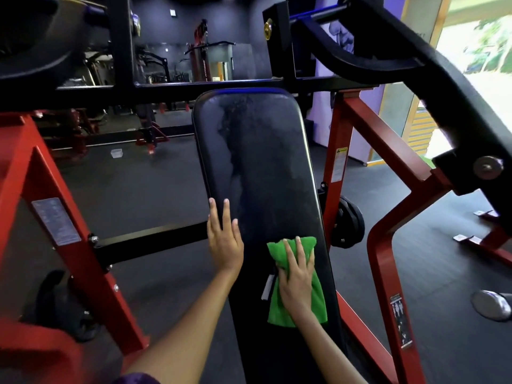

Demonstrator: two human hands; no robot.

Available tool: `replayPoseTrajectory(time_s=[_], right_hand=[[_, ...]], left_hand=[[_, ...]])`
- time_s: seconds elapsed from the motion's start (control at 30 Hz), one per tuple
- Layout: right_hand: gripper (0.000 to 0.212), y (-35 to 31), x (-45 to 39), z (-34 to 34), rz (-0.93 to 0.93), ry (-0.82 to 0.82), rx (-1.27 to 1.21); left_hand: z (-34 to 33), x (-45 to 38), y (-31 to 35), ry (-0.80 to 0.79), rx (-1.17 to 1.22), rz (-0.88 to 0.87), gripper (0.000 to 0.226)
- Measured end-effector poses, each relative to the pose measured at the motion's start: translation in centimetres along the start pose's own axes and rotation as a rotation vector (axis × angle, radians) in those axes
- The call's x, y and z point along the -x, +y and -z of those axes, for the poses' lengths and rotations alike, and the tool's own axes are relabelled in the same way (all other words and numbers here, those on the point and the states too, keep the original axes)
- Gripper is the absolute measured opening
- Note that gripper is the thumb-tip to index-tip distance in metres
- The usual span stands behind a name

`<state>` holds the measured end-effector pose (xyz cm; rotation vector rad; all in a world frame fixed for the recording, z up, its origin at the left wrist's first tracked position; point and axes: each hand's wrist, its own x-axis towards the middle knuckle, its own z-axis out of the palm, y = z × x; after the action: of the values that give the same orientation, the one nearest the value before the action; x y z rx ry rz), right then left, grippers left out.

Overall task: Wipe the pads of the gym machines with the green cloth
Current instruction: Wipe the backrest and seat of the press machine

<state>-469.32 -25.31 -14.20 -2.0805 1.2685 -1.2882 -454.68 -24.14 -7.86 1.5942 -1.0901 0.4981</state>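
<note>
A: Fingers [297, 246] of the right hand [295, 284] spread flat over the green cloth [297, 306], pressing it onto the lower right part of the black pad [257, 162]. No pinch visible, only a flat palm-down press.

B: And the left?

A: Left hand [224, 242] open, fingers [225, 214] straight and together, nothing held. Laid along the pad's left edge, beside the cloth but not touching it.

B: Cloth bunched or flat?

A: Bunched at the top beyond the fingertips, hanging looser toward the wrist. Wholly on the pad, near its right edge. Small white tag [268, 288] at the cloth's left side (maybe the pad's own label, hard to tell).

B: State of the pad?

A: Long, dark, running away from the camera up to a rounded top. Dull mottled streaks down the middle above the cloth.

B: Around the pad?

A: Red machine frame [368, 128] on both sides of the pad, black crossbar [155, 241] out to the left from beside the left hand. Black weight plate [349, 225] just right of the pad, level with the cloth. Heavy black lever arm [457, 101] overhead to the right. Dark rubber floor [133, 189] beneath, more machines far behind the pad's top end.
</note>
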Motion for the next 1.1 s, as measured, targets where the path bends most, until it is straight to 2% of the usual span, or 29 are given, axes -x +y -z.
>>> replayPoseTrajectory(time_s=[0.1, 0.17, 0.2, 0.27, 0.37, 0.4, 0.47, 0.57, 0.63, 0.67, 0.77, 0.83, 0.93, 1.0, 1.07, 1.1], right_hand=[[0.081, 0.1, 1.0, -0.5, 0.225, -0.047, 0.086], [0.087, 2.6, 2.7, -0.3, 0.42, -0.101, 0.23], [0.087, 4.1, 3.2, 0.1, 0.451, -0.103, 0.274], [0.087, 5.6, 2.8, 0.6, 0.281, -0.002, 0.185], [0.07, 3.9, -1.2, 1.2, -0.155, 0.157, -0.094], [0.063, 2.9, -2.7, 1.4, -0.185, 0.17, -0.121], [0.059, 1.9, -3.9, 1.2, -0.097, 0.143, -0.086], [0.075, 3.2, -1.3, 0.6, 0.15, 0.031, 0.052], [0.084, 5.3, 1.8, 0.4, 0.216, -0.036, 0.109], [0.083, 6.2, 2.7, 0.6, 0.175, -0.016, 0.081], [0.066, 6.8, 0.9, 1.6, -0.18, 0.144, -0.122], [0.059, 5.6, -1.3, 1.9, -0.245, 0.177, -0.157], [0.067, 3.4, -1.0, 0.6, 0.04, 0.088, -0.02], [0.077, 3.3, 2.1, -0.3, 0.227, -0.044, 0.087], [0.083, 5.1, 4.5, -0.1, 0.295, -0.097, 0.139], [0.085, 6.0, 5.0, 0.2, 0.25, -0.072, 0.123]], left_hand=[[-0.1, 0.3, -0.2, 0.028, -0.01, -0.004, 0.042], [-0.6, 0.4, -0.3, 0.035, -0.049, 0.004, 0.043], [-0.7, 0.5, -0.3, 0.04, -0.086, 0.006, 0.045], [-0.9, 0.6, -0.5, 0.041, -0.155, -0.011, 0.05], [-0.9, 0.1, -0.7, 0.031, -0.188, -0.072, 0.057], [-0.9, 0.0, -0.7, 0.026, -0.191, -0.084, 0.058], [-0.8, 0.3, -0.9, 0.015, -0.178, -0.077, 0.057], [-0.8, 0.4, -1.2, 0.008, -0.151, -0.063, 0.054], [-0.8, 0.5, -1.2, 0.009, -0.157, -0.067, 0.054], [-0.8, 0.5, -1.2, 0.012, -0.162, -0.068, 0.054], [-0.9, 0.5, -1.0, 0.02, -0.155, -0.06, 0.053], [-1.1, 0.5, -0.8, 0.035, -0.144, -0.058, 0.051], [-1.0, 0.9, -0.3, 0.043, -0.124, -0.024, 0.049], [-1.0, 2.0, 0.6, 0.062, -0.09, 0.097, 0.049], [-1.3, 4.4, 2.0, 0.069, -0.063, 0.236, 0.049], [-1.4, 5.9, 2.5, 0.057, -0.056, 0.281, 0.05]])
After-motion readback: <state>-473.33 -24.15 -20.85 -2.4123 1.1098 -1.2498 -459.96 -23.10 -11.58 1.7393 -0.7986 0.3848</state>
